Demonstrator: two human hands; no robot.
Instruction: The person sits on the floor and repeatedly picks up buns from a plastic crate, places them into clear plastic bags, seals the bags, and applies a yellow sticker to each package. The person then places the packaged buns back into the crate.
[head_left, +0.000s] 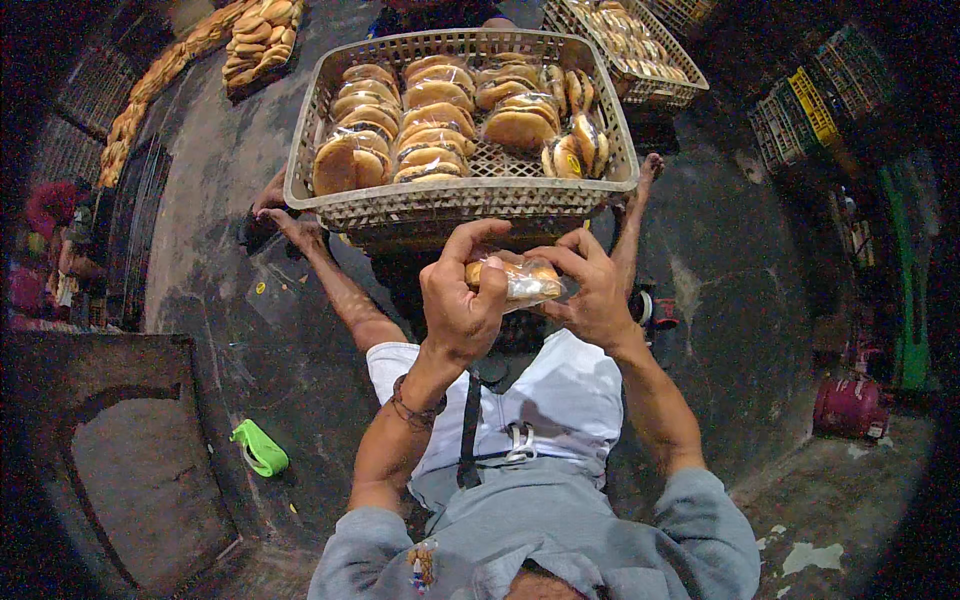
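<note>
Between my two hands is a filled bun in a clear plastic wrapper (525, 283), held in front of my lap. My left hand (463, 296) grips its left end, thumb on the near side. At the right end, the fingers of my right hand (585, 289) pinch the wrapper. Just beyond my hands stands a pale plastic crate (457, 193) with lattice walls. Rows of wrapped buns (435, 124) with dark filling lie inside it, some standing on edge at the right. Part of the crate's lattice floor shows among them.
A green tape dispenser (259, 448) lies on the dark floor to my left, near a framed board (142, 480). Loose buns (259, 41) are piled at the upper left. Another bun crate (637, 56) stands behind right, with stacked crates (795, 112) beyond. A person (67, 247) is at the far left.
</note>
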